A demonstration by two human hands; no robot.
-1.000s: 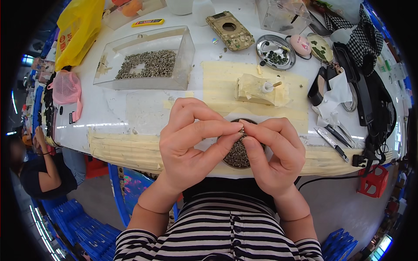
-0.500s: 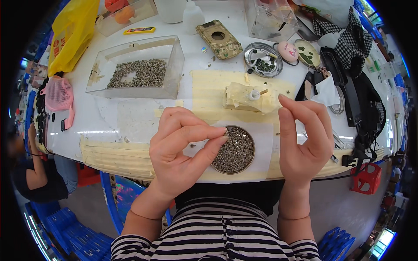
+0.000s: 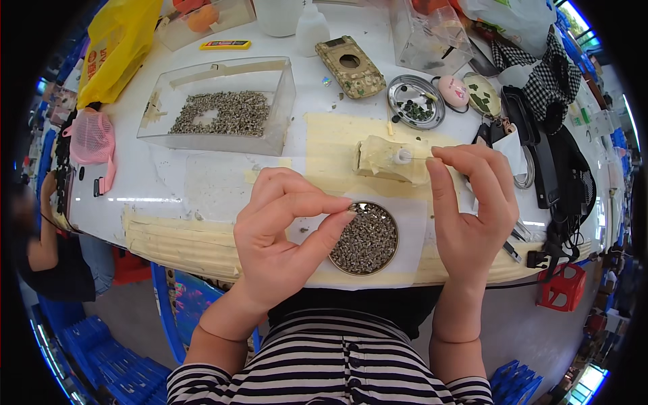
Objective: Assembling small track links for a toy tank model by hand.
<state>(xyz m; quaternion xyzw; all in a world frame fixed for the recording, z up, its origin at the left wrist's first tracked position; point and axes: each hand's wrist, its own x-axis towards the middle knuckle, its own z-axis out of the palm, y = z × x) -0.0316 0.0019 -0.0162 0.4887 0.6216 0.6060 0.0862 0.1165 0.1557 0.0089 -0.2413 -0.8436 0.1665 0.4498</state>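
Observation:
My left hand [image 3: 283, 233] is closed in a pinch at the far left rim of a round tin [image 3: 368, 243] filled with small silvery metal pieces. What sits between its fingertips is too small to name. My right hand [image 3: 476, 202] pinches the end of a thin stick [image 3: 420, 158] between thumb and forefinger. The stick points left to a small white pot [image 3: 402, 156] set in a block wrapped in cream masking tape [image 3: 378, 160]. The tin stands on a white paper sheet [image 3: 412, 233].
Back left stands a clear box [image 3: 283, 131] with more metal pieces. Farther back are a camouflage model tank hull [image 3: 361, 79], a metal dish [image 3: 395, 88] of dark green parts and a white squeeze bottle [image 3: 312, 34]. Tweezers and a cutter [image 3: 511, 252] lie right of my right hand.
The brown stick that stood tilted in the small pot is now in my right hand's pinch. My left hand keeps its pinch by the tin. The whole view has shifted slightly.

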